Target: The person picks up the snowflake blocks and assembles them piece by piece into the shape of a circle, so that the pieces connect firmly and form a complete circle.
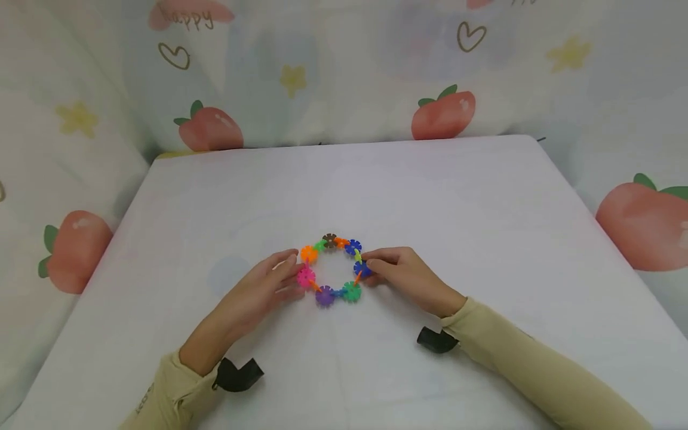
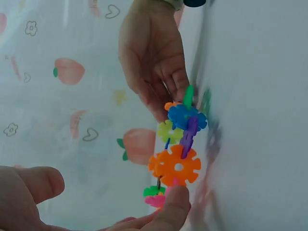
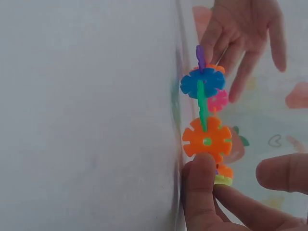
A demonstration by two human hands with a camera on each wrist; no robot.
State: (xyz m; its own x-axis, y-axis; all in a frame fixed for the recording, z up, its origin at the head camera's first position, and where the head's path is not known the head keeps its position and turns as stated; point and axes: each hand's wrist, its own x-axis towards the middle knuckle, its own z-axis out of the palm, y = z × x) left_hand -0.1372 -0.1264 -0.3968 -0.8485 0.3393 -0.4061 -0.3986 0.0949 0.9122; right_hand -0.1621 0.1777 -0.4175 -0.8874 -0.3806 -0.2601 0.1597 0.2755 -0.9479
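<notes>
A ring of notched plastic snowflake discs [image 1: 325,296] in several colours lies at the middle of the table, its discs slotted into one another. My left hand [image 1: 266,283] is at the ring's left side, nearest a pink disc [image 1: 306,277]. In the left wrist view one fingertip [image 2: 177,199] touches the ring by an orange disc [image 2: 179,166], while the thumb stays apart. At the ring's right side is my right hand [image 1: 411,278], over part of a blue disc [image 1: 361,269]. The right wrist view has a fingertip [image 3: 202,168] against an orange disc [image 3: 207,139], with a gap to the thumb.
White cloth covers the table [image 1: 462,203]. Fabric walls [image 1: 355,54] printed with peaches, stars and hearts stand on the far side, left and right. Black wrist attachments [image 1: 236,375] hang beside both tan sleeves [image 1: 527,352].
</notes>
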